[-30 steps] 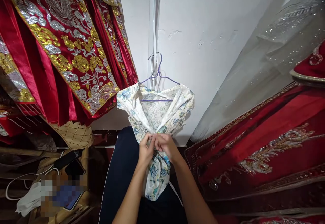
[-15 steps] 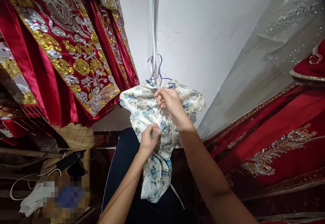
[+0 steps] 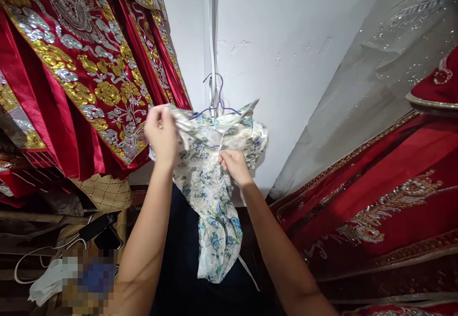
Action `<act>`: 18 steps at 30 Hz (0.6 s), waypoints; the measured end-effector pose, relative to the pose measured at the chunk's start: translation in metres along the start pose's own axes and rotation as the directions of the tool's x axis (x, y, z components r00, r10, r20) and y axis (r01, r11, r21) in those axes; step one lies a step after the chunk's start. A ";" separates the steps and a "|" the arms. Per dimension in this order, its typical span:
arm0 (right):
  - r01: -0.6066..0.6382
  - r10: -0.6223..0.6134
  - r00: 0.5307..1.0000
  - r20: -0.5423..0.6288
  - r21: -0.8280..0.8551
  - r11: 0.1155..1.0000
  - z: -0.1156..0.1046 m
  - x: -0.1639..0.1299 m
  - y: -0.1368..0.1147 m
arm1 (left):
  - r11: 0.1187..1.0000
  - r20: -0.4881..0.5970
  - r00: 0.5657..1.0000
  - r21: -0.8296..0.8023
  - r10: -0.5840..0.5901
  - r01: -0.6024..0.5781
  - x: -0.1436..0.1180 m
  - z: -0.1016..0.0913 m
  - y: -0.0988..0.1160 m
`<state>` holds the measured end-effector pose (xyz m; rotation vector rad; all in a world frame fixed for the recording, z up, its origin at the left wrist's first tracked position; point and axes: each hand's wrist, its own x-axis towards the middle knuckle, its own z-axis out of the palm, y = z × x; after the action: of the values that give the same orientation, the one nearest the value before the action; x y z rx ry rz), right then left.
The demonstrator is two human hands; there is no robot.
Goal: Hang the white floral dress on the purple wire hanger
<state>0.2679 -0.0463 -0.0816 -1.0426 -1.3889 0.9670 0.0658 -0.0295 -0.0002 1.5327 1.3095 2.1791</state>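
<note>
A white blouse with blue and green flowers hangs on a thin purple hanger; its neck opening is spread and the hanger bar shows inside. My left hand, a little blurred, is closed on the blouse near the shoulder at the left. Lower down, my right hand pinches the edge of the front opening. The collar's right side stands up in a point. The garment's lower end trails down over my dark-clothed lap.
Red garments with gold and silver embroidery hang at the left. A sheer sparkling veil and red beaded garments are at the right. A phone and white cable lie on a stool at lower left.
My left hand has moved up and left from the blouse's middle to its shoulder. My right hand has dropped slightly along the front edge. The neckline has opened wider.
</note>
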 end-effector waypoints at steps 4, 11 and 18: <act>-0.091 0.081 0.994 0.074 0.134 0.987 0.012 -0.036 0.025 | 0.944 0.038 0.949 -0.096 -0.314 0.317 0.004 -0.046 -0.061; -0.175 0.169 0.984 0.063 0.121 0.977 0.023 -0.088 0.031 | 0.809 0.339 0.790 -0.121 -0.511 0.575 -0.110 -0.026 -0.121; -0.110 0.102 0.988 -0.117 -0.061 0.992 -0.011 -0.079 0.029 | 0.808 0.631 0.712 -0.222 -0.308 0.546 -0.122 0.010 -0.044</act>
<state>0.2825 -0.1143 -0.1304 -1.2136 -1.2900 0.9285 0.1154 -0.0678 -0.1138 1.3651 0.8434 1.4011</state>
